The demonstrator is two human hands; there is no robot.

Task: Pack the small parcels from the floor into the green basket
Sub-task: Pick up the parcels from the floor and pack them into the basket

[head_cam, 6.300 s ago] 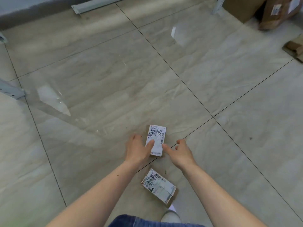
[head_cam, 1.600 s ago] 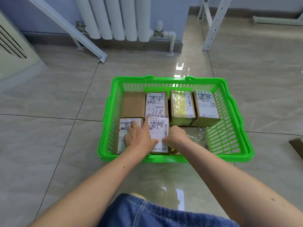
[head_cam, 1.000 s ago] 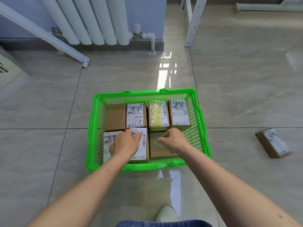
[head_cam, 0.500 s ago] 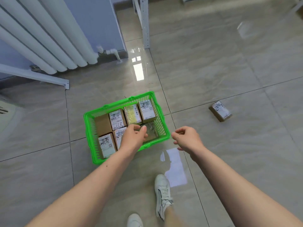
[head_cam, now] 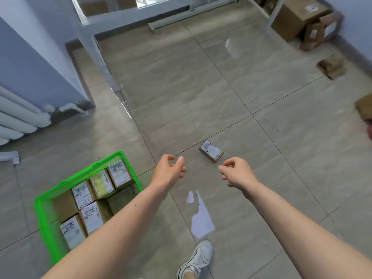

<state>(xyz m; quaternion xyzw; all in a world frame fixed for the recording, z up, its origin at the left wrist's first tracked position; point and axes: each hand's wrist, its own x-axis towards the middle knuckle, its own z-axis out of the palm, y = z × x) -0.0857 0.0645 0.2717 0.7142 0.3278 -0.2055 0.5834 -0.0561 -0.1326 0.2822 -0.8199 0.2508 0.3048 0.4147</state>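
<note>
A small brown cardboard parcel with a white label (head_cam: 211, 151) lies on the floor just beyond both empty, loosely curled hands: left hand (head_cam: 169, 171), right hand (head_cam: 238, 171).

Basket (head_cam: 43, 213) partly behind left forearm

A glossy grey tiled floor (head_cam: 181, 93) with thin dark joints fills most of the view. At the left edge a white radiator (head_cam: 18, 119) hangs on a pale blue wall (head_cam: 30, 63), with a white pipe (head_cam: 70, 107) running off its end. A white metal frame leg (head_cam: 96, 55) slants down to the floor near the wall's corner. Large cardboard boxes (head_cam: 302, 17) stand at the top right against the far wall. At the bottom a white sneaker (head_cam: 196, 258) rests on the tiles.
</note>
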